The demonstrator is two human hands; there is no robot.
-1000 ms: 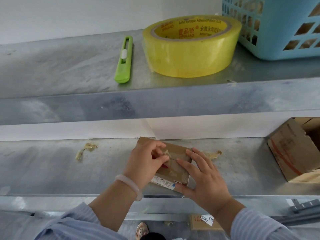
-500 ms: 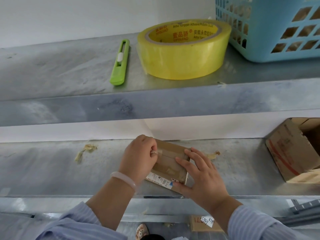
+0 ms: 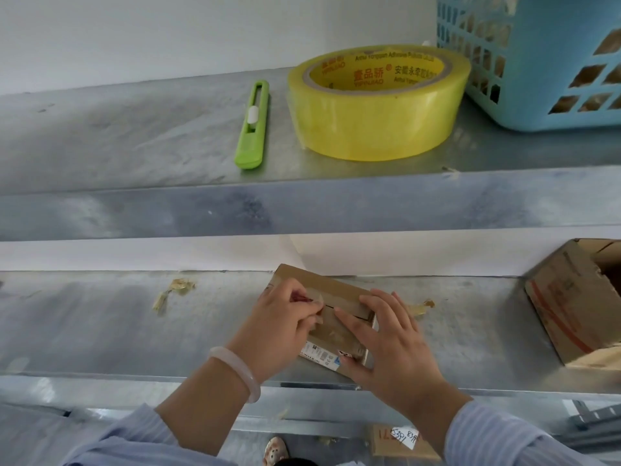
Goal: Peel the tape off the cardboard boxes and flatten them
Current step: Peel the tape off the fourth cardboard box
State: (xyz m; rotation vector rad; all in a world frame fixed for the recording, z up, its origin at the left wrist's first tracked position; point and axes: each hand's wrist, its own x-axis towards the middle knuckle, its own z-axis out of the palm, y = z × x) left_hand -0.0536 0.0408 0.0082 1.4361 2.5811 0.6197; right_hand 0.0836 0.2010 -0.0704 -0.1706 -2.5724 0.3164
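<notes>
Head view, only one I get: small cardboard box (image 3: 339, 317) lies on the lower metal shelf (image 3: 100, 324), near its front edge, printed label toward me. My left hand (image 3: 279, 327) has thumb and fingertips pinched on a strip of clear tape (image 3: 319, 299) at the box's top seam, tape end lifted. My right hand (image 3: 393, 344) lies flat, fingers spread, pressing the box down, gripping nothing. Torn tape scraps (image 3: 174, 290) sit on the shelf to the left, another just right of the box. Second, bigger box (image 3: 578, 304) is open at far right. Upper shelf: green cutter (image 3: 252, 124), yellow tape roll (image 3: 376, 102), blue basket (image 3: 537, 55), all untouched. Risk, my guess: tape is thin and may tear into bits if I pull at a steep angle; the box is light and near the edge, so a hard tug could slide it off if the right hand eases.
</notes>
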